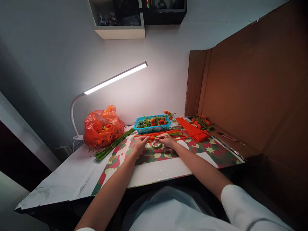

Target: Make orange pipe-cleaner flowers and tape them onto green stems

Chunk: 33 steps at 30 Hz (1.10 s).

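My left hand [141, 142] and my right hand [166, 140] are close together over the table, fingers pinched and pointing at each other. A small bit of orange shows between the fingertips; whether it is held or lies behind them I cannot tell. Just below the fingertips lies a roll of pale green tape [157, 145]. Behind the hands, loose red-orange fuzzy stems [166, 132] and short green stems [177, 134] lie across the table. A blue basket [151, 129] beyond them holds orange flowers with green leaves.
On the left, an orange plastic bag [102, 130] stands beside a bundle of green stems [115, 144] and a lit lamp [116, 78]. To the right lie a red-orange stem bundle [192, 129] and orange flowers [201, 122]. A cardboard panel [250, 80] borders the right side.
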Each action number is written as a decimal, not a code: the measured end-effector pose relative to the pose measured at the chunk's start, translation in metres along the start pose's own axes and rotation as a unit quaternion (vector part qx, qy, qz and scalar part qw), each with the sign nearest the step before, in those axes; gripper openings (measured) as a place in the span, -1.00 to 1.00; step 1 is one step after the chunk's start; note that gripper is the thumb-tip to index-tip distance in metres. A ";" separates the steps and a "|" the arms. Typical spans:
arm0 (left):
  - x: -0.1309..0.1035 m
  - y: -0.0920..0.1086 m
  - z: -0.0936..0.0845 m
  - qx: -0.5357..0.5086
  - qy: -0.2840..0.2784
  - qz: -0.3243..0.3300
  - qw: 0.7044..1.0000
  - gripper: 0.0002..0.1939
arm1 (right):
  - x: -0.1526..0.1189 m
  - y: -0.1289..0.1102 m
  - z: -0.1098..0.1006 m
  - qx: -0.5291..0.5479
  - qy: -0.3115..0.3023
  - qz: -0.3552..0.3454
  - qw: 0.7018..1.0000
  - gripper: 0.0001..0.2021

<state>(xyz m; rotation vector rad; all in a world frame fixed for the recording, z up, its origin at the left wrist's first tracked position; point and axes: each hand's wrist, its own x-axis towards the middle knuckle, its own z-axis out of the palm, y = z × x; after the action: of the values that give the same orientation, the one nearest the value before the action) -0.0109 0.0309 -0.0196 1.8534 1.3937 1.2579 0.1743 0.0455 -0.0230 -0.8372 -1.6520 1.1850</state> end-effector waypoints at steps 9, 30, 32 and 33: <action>-0.005 0.013 -0.011 0.061 -0.149 0.075 0.984 -0.43 | -0.002 -0.001 -0.013 -0.119 -0.069 0.005 0.990 -0.68; -0.004 0.010 -0.004 0.190 -0.057 0.033 0.980 -0.42 | -0.007 -0.001 -0.002 -0.466 0.089 -0.193 0.859 -0.75; -0.005 0.012 -0.003 0.197 -0.051 0.022 0.979 -0.42 | -0.007 -0.002 -0.002 -0.471 0.091 -0.196 0.855 -0.75; -0.005 0.012 -0.002 0.201 -0.045 0.018 0.978 -0.42 | -0.007 -0.003 -0.001 -0.469 0.094 -0.195 0.856 -0.76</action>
<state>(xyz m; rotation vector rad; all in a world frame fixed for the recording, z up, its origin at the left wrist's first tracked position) -0.0070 0.0216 -0.0108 2.1779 1.6640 0.9411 0.1782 0.0386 -0.0223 -1.0639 -2.0920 -0.0608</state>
